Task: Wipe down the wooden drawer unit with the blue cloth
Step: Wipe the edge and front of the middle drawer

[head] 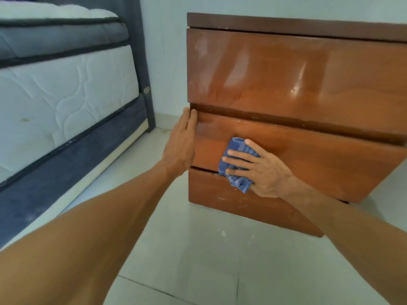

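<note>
A: Lighting: soft, even, cool daylight; no hard shadows on the floor [198,249].
B: Glare: pale reflections on the upper drawer front [253,69], one small bright spot.
A: Distortion: wide-angle; drawer unit [330,164] edges splay and tilt.
B: Focus: slightly soft throughout; forearms at the bottom edge softest.

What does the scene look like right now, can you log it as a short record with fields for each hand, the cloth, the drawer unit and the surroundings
left hand: flat against the left edge of the wooden drawer unit, at the lower drawer front, holding nothing
right hand: pressing the blue cloth on the lower drawer front
blue cloth: bunched, at the bottom-left part of that drawer
wooden drawer unit: drawers shut, streaky patches on the upper front
surroundings: mattress on a dark bed frame to the left, pale tiled floor
</note>
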